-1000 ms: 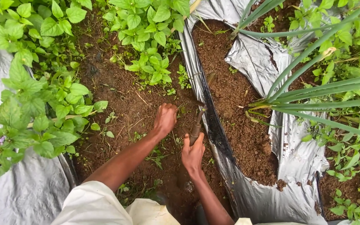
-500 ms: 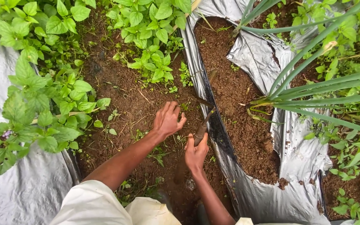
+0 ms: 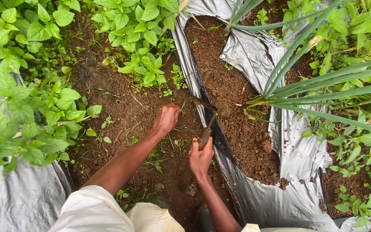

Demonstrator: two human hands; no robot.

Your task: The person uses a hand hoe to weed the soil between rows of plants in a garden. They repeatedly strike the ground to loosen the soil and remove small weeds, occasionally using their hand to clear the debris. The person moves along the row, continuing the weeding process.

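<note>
Soil (image 3: pixel 125 116) of the planting bed lies under both my hands: my left hand (image 3: pixel 166 119) is clenched low against the ground, closed on what seems a small weed (too hidden by the fingers to name it surely), while my right hand (image 3: pixel 200 157) grasps the wooden handle of a hand hoe (image 3: pixel 205 129). The hoe's long axis runs up and away from my right hand, slightly rightward, its dark blade (image 3: pixel 202 103) lying just right of my left fist, close to the silver plastic sheet (image 3: pixel 254 56); leafy green plants (image 3: pixel 26 111) crowd the left.
</note>
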